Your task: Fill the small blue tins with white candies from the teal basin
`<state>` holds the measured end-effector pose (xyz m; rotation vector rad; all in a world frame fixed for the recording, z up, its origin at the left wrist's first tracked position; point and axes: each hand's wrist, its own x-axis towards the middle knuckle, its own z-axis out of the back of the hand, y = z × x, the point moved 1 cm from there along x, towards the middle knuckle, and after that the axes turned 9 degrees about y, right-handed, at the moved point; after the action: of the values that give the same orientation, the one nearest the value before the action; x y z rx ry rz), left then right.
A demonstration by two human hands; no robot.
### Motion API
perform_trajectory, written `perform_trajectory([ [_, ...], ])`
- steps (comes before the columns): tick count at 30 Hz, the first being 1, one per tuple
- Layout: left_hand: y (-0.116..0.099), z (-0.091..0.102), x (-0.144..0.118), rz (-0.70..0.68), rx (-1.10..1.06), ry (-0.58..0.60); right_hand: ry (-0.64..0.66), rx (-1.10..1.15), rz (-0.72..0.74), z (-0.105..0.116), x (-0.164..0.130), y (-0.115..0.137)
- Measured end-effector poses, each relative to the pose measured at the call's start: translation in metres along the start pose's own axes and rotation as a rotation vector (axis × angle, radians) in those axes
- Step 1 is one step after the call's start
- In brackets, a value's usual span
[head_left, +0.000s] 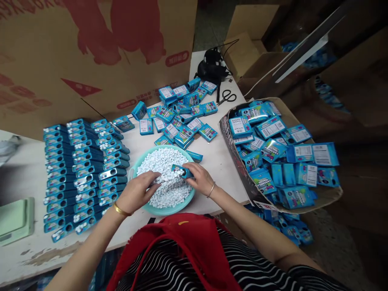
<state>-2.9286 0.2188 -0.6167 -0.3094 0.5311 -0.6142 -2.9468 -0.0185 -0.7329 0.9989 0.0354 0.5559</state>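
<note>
A turquoise basin (194, 195) full of small white candies (163, 159) sits on the table in front of me. My right hand (200, 179) grips a small blue candy box (182, 170) over the candies, its open end facing left, with white pieces at the opening. At the left of the basin, my left hand (138, 190) has fingers and thumb curled around some white candies close to that box. Left of the basin stand blue boxes (86, 169) in three columns, with round openings on top; white candies show at several of them.
Blue boxes (183, 133) lie loosely behind the basin, near black scissors (227, 97) and a black object (212, 66). An open carton (224, 133) heaped with blue boxes stands right. A pale green scale (18, 220) is at far left; a large cardboard carton (100, 76) walls the back.
</note>
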Motion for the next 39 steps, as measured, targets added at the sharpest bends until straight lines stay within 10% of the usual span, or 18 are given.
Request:
perform_trajectory([
  [12,-0.064,0.047,0.017,0.038,0.518,0.226,-0.022,-0.032,0.033,-0.018,0.004,0.006],
  [16,-0.054,0.047,0.01,0.021,0.494,0.169,-0.043,-0.028,0.058,-0.021,0.003,0.002],
  [24,0.06,-0.046,-0.015,0.319,0.272,0.22,-0.179,0.125,-0.143,0.001,-0.006,-0.006],
  [30,0.055,-0.122,0.034,0.345,-0.025,0.128,-0.267,0.144,-0.227,0.01,-0.007,-0.008],
  [39,0.054,-0.086,0.003,0.174,-0.282,-0.037,-0.228,0.128,-0.213,0.01,-0.012,-0.007],
])
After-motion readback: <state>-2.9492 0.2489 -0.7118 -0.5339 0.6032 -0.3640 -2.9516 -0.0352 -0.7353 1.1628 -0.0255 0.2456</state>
